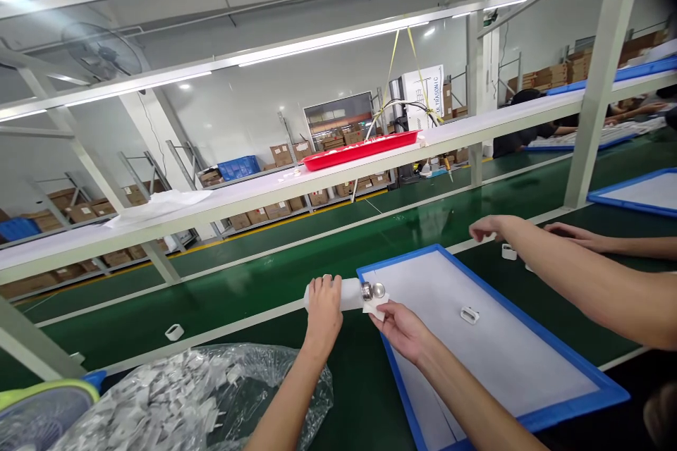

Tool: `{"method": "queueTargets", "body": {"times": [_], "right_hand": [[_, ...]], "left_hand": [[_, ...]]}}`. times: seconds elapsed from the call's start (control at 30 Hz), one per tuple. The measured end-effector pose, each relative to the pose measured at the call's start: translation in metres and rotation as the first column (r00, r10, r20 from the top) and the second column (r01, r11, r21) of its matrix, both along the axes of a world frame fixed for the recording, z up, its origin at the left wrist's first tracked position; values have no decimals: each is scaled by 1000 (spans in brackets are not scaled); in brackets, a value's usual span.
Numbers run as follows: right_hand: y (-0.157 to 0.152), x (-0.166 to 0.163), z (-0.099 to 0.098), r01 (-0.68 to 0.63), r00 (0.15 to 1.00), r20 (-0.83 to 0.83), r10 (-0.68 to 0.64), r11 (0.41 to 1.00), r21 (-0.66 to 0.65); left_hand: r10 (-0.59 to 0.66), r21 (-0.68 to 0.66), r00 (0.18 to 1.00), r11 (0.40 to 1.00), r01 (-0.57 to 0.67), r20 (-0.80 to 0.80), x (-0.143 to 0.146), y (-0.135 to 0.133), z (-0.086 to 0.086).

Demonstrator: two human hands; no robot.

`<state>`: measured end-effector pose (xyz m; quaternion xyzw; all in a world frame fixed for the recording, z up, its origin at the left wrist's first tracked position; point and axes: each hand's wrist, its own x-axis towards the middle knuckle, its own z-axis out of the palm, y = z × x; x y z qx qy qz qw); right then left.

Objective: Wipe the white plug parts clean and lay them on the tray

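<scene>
My left hand [324,310] is wrapped round a white bottle [350,294], which it holds on its side with the metal neck pointing right. At the neck a round, shiny metal lid [379,289] stands open. My right hand [405,330] pinches a small white cloth or tissue [373,307] just under the bottle's mouth; whether the two touch is unclear. Below and right lies a blue-rimmed tray [508,328] with a white lining. On it rests a small white oval plastic part [470,315].
A clear plastic bag [174,394] full of white pieces lies at front left, beside a green-rimmed fan [47,402]. Another white part [174,332] sits on the green belt. A co-worker's arm [571,275] reaches in from the right. A shelf holding a red tray [360,150] crosses above.
</scene>
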<state>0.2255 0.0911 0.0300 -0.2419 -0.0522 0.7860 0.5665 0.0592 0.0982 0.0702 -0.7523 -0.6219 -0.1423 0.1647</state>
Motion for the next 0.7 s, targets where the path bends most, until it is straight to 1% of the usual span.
{"method": "queueTargets", "body": {"times": [0.1,0.17,0.3,0.4,0.47,0.57,0.63,0.7], "right_hand": [[2,2,3,16,1000,15,-16,1000,11],[1,3,5,7,1000,25,-8,1000,18],[-9,8,5,-32,998,53,31,999,26],[-18,11,3,-52,995,82,50,998,23],[-23,12,4,-59,992,109,57,998,10],[-32,9,9,-70,985,157,71,997,-14],[-42,8,9,-81,978,190,85,996,-30],[-54,12,-3,-93,968,229,103,994,-53]], "left_hand": [[39,-49,982,998,-30,184,-6,13,-17],[100,-82,943,994,-78,318,-11,24,-32],[239,-154,810,971,-185,536,-20,40,-61],[292,-197,710,956,-216,641,-25,47,-76],[305,-217,657,952,-215,689,-27,50,-81],[306,-230,607,952,-202,733,-25,47,-79],[309,-223,596,951,-216,742,-22,33,-76],[315,-205,601,947,-246,735,-20,6,-73]]}}
